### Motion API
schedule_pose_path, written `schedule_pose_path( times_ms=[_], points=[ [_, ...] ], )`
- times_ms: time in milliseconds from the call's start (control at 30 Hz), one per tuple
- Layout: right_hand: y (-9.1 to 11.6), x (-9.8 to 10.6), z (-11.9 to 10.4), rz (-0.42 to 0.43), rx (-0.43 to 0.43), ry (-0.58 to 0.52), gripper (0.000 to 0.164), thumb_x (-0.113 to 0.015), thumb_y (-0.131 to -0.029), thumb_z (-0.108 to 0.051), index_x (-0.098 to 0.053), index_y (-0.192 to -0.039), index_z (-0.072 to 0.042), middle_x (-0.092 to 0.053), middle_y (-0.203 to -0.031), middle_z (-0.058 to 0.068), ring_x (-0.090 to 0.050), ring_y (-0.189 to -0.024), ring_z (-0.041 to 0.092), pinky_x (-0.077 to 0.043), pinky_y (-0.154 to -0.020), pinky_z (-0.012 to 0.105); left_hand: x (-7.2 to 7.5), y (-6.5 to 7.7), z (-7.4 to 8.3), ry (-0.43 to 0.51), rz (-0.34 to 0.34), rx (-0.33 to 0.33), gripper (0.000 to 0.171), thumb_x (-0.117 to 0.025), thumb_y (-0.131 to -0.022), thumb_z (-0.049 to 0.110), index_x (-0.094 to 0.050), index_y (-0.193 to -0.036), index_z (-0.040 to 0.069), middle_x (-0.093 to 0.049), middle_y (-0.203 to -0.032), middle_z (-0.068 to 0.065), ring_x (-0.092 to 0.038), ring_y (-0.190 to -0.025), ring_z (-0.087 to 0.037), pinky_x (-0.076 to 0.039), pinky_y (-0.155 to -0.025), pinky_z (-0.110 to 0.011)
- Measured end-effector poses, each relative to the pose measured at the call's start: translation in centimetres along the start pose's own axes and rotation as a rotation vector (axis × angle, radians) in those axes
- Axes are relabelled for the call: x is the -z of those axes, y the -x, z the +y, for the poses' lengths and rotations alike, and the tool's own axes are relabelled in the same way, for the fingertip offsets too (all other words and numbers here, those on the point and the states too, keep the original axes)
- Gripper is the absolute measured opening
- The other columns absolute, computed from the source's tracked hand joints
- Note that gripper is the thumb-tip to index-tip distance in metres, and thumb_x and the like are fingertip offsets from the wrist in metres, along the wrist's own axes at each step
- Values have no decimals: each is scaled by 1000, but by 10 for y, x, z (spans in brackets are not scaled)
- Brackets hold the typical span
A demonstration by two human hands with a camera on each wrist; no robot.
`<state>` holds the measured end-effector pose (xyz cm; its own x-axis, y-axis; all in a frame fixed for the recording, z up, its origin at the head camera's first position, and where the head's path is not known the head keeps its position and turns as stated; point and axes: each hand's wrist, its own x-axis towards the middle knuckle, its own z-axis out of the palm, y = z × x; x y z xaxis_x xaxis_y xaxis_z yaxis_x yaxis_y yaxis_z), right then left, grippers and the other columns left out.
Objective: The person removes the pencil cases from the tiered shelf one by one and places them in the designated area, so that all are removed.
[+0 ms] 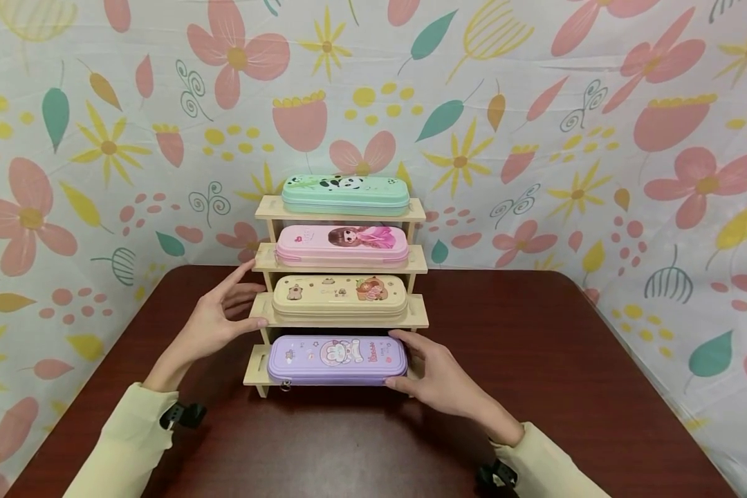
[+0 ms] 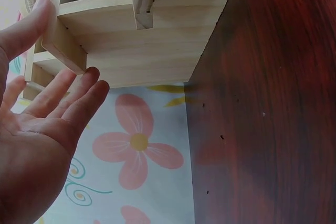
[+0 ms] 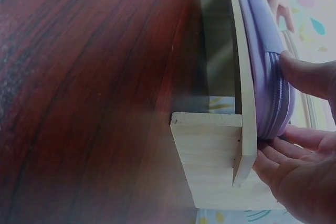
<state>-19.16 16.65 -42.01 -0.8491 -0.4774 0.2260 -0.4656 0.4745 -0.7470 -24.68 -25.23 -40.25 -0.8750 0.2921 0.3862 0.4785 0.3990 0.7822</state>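
Observation:
A purple pencil case (image 1: 337,360) with a cartoon rabbit lies flat on the lowest step of a wooden stepped rack (image 1: 256,364). My right hand (image 1: 438,379) holds its right end, thumb along the front side and index finger at the back edge. In the right wrist view the thumb presses the zippered side of the purple pencil case (image 3: 262,66). My left hand (image 1: 214,318) touches the rack's left side with spread, fairly straight fingers. Its thumb rests against the end of a shelf board (image 2: 65,45), seen in the left wrist view.
Above lie a cream pencil case (image 1: 339,297), a pink one (image 1: 342,245) and a mint-green panda one (image 1: 345,194), one per step. The rack stands on a dark red-brown table (image 1: 523,346). Behind it hangs a flower-patterned cloth (image 1: 535,138).

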Motion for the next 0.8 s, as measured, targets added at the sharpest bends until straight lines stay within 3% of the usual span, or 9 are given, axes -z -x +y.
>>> schedule_pose_path(
  times_ms=[567,700,800],
  points=[
    [-4,1,1,-2,25,-23,74,-91,-86,-14,-55,-147,4,-59,-144,19,-63,-125,31,-53,-105,49,1,-1,-1,0,-3,-3,104,-89,-86,3,-30,-169,27,-65,-136,-18,-61,-129,-38,-49,-103,-57],
    [-6,0,0,-17,28,-29,73,-90,-86,-14,-54,-147,5,-59,-143,20,-63,-124,31,-53,-104,49,1,-1,-1,0,-4,-2,104,-89,-86,3,-30,-168,28,-65,-136,-18,-61,-129,-37,-52,-104,-51],
    [-6,0,-1,-20,27,-29,71,-91,-86,-14,-56,-145,4,-60,-141,19,-64,-122,30,-54,-103,48,1,-1,-1,6,-6,-5,104,-89,-86,3,-31,-168,28,-65,-136,-18,-61,-128,-37,-54,-103,-40]
  ],
)
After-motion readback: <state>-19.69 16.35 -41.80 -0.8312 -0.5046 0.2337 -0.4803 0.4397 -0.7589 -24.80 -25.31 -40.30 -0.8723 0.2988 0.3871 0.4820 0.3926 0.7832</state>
